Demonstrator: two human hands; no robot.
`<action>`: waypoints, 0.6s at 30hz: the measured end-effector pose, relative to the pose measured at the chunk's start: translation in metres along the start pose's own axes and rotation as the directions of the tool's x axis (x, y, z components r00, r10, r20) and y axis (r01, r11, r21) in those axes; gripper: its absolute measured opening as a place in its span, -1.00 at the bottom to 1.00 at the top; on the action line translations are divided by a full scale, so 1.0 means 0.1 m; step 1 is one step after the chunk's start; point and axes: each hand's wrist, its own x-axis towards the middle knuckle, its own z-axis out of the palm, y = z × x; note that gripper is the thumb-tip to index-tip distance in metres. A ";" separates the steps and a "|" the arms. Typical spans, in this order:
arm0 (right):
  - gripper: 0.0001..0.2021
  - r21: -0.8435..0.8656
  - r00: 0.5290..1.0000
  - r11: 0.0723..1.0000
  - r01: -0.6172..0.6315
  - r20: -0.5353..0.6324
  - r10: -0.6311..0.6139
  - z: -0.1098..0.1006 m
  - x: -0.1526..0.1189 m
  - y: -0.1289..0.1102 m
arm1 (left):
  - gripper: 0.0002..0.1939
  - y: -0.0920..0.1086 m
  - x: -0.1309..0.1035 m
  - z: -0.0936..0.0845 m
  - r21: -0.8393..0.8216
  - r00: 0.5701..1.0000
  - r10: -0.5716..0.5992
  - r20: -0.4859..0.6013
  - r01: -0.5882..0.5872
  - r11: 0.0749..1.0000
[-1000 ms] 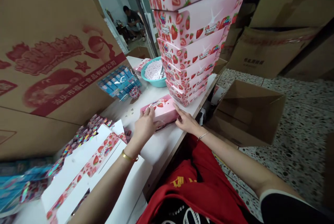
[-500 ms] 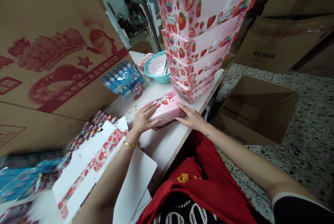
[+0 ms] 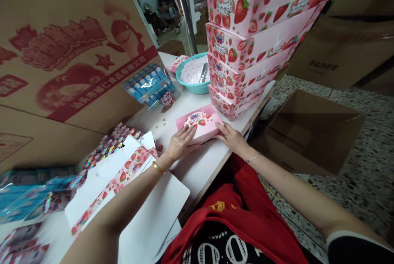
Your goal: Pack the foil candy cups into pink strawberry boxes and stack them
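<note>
A small pink box printed with strawberries (image 3: 208, 127) lies on the white table, held between both hands. My left hand (image 3: 181, 143) has its fingers over the near left part of the top, with the thumb low along the near side. At the right end, my right hand (image 3: 233, 137) grips the box, fingers on the top corner and thumb lower down. The box's underside and far side are hidden. Flat white and strawberry-printed card blanks (image 3: 123, 173) lie under and beside my left forearm.
A tall stack of larger strawberry boxes (image 3: 235, 54) rises behind the small box. Near it are a teal basin of small pale pieces (image 3: 198, 88) and blue packs in clear plastic (image 3: 146, 83). Large cartons (image 3: 70, 50) wall the left. An open carton (image 3: 310, 132) sits on the floor; a person sits far back.
The view has shifted, so the stack appears larger and further right. My left hand has slid further onto the box top, and both hands remain on the box.
</note>
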 end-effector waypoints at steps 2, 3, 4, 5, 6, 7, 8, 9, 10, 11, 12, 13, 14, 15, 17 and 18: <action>-0.54 -0.018 1.000 1.000 -0.005 0.018 0.005 0.02 -0.03 0.00 | -0.31 0.10 -0.06 0.02 0.056 0.992 -0.066 0.106 0.061 0.997; -0.56 -0.011 1.000 1.000 -0.010 0.024 0.010 0.03 -0.05 0.00 | -0.32 0.15 -0.08 0.03 0.086 0.982 -0.102 0.156 0.089 0.992; -0.57 0.008 1.000 1.000 -0.014 0.028 0.014 0.02 -0.06 -0.01 | -0.32 0.18 -0.10 0.02 0.108 0.971 -0.134 0.200 0.114 0.988; -0.57 0.038 0.999 0.999 -0.016 0.034 0.015 0.01 -0.07 -0.02 | -0.31 0.20 -0.11 0.01 0.114 0.960 -0.152 0.236 0.128 0.985; -0.57 0.078 0.999 0.997 -0.020 0.038 0.017 0.00 -0.08 -0.04 | -0.29 0.21 -0.11 -0.01 0.097 0.951 -0.159 0.265 0.137 0.986; -0.55 0.128 0.999 0.991 -0.028 0.043 0.023 -0.01 -0.09 -0.07 | -0.26 0.21 -0.10 -0.03 0.058 0.947 -0.170 0.274 0.161 0.985; -0.52 0.186 0.998 0.982 -0.043 0.046 0.035 -0.03 -0.09 -0.10 | -0.24 0.21 -0.09 -0.05 -0.001 0.945 -0.209 0.250 0.216 0.976; -0.47 0.247 0.998 0.967 -0.064 0.044 0.055 -0.04 -0.09 -0.14 | -0.25 0.21 -0.06 -0.06 -0.082 0.937 -0.286 0.199 0.307 0.948; -0.39 0.316 0.996 0.944 -0.092 0.043 0.083 -0.03 -0.08 -0.18 | -0.28 0.20 -0.03 -0.07 -0.193 0.907 -0.397 0.142 0.419 0.887; -0.30 0.389 0.992 0.913 -0.124 0.020 0.126 -0.03 -0.07 -0.22 | -0.34 0.20 0.00 -0.08 -0.324 0.837 -0.540 0.091 0.538 0.779; -0.25 0.455 0.986 0.879 -0.146 -0.004 0.166 -0.01 -0.04 -0.25 | -0.40 0.20 0.02 -0.10 -0.456 0.737 -0.669 0.092 0.629 0.630; -0.24 0.507 0.981 0.848 -0.154 -0.027 0.194 -0.01 -0.01 -0.29 | -0.43 0.20 0.04 -0.13 -0.561 0.640 -0.755 0.143 0.681 0.471; -0.21 0.546 0.979 0.825 -0.145 -0.043 0.201 -0.02 0.03 -0.34 | -0.45 0.20 0.04 -0.18 -0.622 0.550 -0.813 0.191 0.709 0.334; -0.20 0.572 0.979 0.810 -0.131 -0.052 0.196 -0.06 0.08 -0.40 | -0.48 0.21 0.02 -0.27 -0.658 0.479 -0.851 0.214 0.715 0.237; -0.21 0.585 0.985 0.805 -0.097 -0.058 0.160 -0.25 0.15 -0.60 | -0.56 0.21 -0.06 -0.57 -0.684 0.398 -0.900 0.177 0.707 0.179; -0.21 0.576 0.989 0.814 -0.070 -0.065 0.131 -0.41 0.19 -0.73 | -0.60 0.21 -0.12 -0.79 -0.682 0.388 -0.911 0.139 0.704 0.196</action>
